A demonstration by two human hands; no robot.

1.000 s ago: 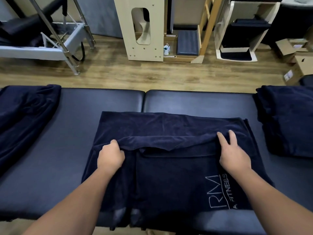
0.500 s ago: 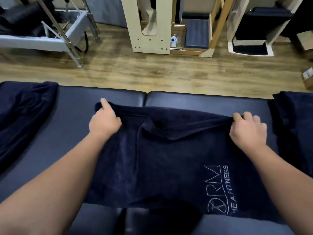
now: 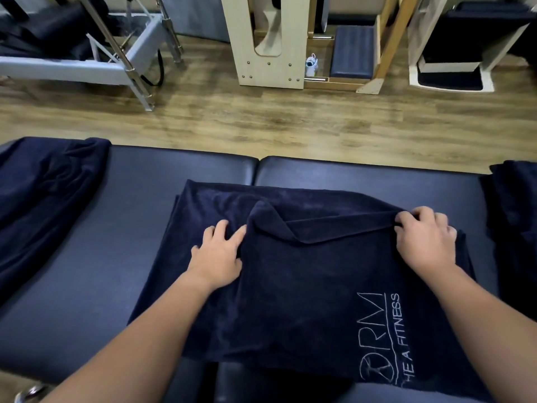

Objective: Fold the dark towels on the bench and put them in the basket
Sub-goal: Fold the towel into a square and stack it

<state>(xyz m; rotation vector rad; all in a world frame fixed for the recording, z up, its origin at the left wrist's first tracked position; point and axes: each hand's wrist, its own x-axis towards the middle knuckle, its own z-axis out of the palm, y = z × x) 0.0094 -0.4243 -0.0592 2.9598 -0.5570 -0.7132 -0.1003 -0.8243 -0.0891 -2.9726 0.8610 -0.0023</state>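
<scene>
- My left hand (image 3: 217,254) lies flat, fingers spread, pressing the navy towel (image 3: 305,286) on the padded bench (image 3: 139,216).
- My right hand (image 3: 424,242) curls over the towel's folded far edge, gripping it.
- Both forearms reach forward.

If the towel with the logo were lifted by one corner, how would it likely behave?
The towel would probably hang limp: it creases under the right hand and drapes over the bench edge. Its plush pile looks grippy, so it would likely drag rather than slide.
</scene>
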